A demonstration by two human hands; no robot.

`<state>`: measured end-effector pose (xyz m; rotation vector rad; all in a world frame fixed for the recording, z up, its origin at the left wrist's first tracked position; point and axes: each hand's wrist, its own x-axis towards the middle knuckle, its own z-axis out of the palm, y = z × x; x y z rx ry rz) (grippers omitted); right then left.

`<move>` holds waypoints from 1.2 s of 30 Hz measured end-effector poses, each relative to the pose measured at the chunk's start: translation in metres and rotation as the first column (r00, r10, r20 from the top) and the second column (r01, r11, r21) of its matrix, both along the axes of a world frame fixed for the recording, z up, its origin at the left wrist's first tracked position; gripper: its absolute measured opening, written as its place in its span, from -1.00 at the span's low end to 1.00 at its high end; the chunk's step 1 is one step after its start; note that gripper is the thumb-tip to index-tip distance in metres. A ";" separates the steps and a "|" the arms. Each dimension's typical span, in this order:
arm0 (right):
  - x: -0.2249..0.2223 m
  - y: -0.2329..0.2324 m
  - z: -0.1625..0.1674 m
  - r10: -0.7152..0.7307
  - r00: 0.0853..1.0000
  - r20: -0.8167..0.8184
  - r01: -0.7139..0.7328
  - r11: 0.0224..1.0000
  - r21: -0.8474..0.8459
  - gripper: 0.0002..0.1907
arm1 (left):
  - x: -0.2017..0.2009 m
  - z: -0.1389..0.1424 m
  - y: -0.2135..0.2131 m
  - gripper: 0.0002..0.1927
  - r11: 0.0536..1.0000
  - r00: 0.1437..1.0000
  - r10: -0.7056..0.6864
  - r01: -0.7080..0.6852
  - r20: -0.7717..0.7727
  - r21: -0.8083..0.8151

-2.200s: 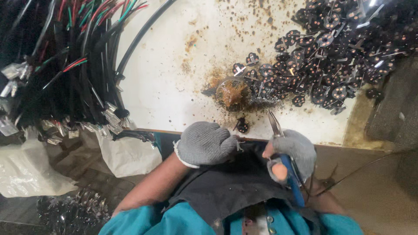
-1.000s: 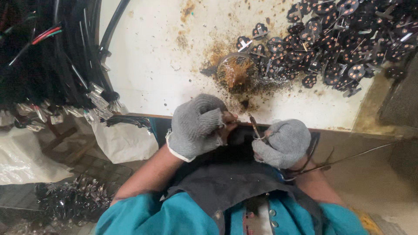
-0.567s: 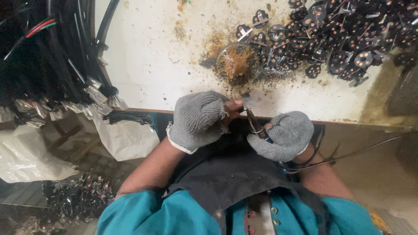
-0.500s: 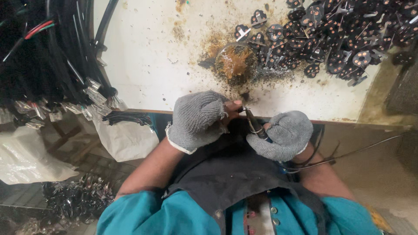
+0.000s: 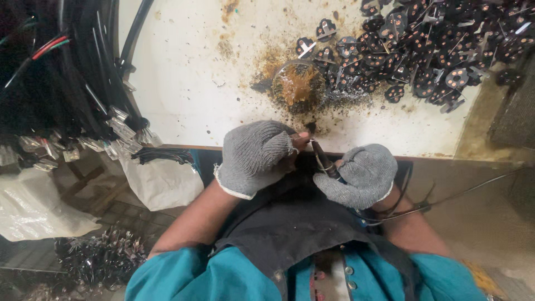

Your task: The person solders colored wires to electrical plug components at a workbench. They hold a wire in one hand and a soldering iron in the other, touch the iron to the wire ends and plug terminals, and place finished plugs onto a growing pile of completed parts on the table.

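Both of our hands are gloved in grey knit and meet at the near edge of the white worktable (image 5: 184, 83). Our left hand (image 5: 253, 156) is curled shut, its bare fingertips pinching a small dark part (image 5: 310, 128) right at the table's rim; the part is too small for us to make out in detail. Our right hand (image 5: 359, 175) is closed around a soldering iron (image 5: 323, 159), held like a pen, its tip angled up and left until it touches or nearly touches the pinched part. A thin dark cord (image 5: 446, 198) trails from that hand off to the right.

Compared with two seconds ago, our hands have drawn together: then the right hand held the tool apart, tip up and away from the left; a second ago the gap had closed, and since half a second back we see almost no shift at all. We judge that the approach is over and the tip is now dwelling on the joint, so steadiness matters more than travel.

Just beyond the part sits a round pot of brown paste (image 5: 297, 86), ringed by rusty stains. A heap of black round parts (image 5: 429, 44) fills the far right of the table, and a bundle of black cables (image 5: 61, 72) hangs at the left
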<state>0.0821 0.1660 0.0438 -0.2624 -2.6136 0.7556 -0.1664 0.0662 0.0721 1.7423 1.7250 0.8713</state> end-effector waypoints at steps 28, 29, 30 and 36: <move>0.003 0.015 0.000 0.205 0.978 0.039 -0.209 0.968 0.142 -0.54 | 0.007 0.005 0.004 -0.75 0.999 0.998 0.012 -0.015 -0.058 -0.043; 0.004 0.016 -0.001 0.217 0.975 0.045 -0.221 0.967 0.123 -0.54 | 0.008 0.005 0.003 -0.74 1.000 0.998 0.016 -0.017 -0.066 -0.025; 0.004 0.015 -0.001 0.229 0.972 0.051 -0.233 0.967 0.106 -0.53 | 0.009 0.004 0.004 -0.73 1.000 0.997 0.019 -0.019 -0.074 -0.004; 0.002 0.014 0.005 0.208 0.944 0.255 -0.255 0.953 0.166 -0.43 | 0.009 0.003 0.006 -0.79 0.987 0.992 0.121 -0.117 -0.028 0.107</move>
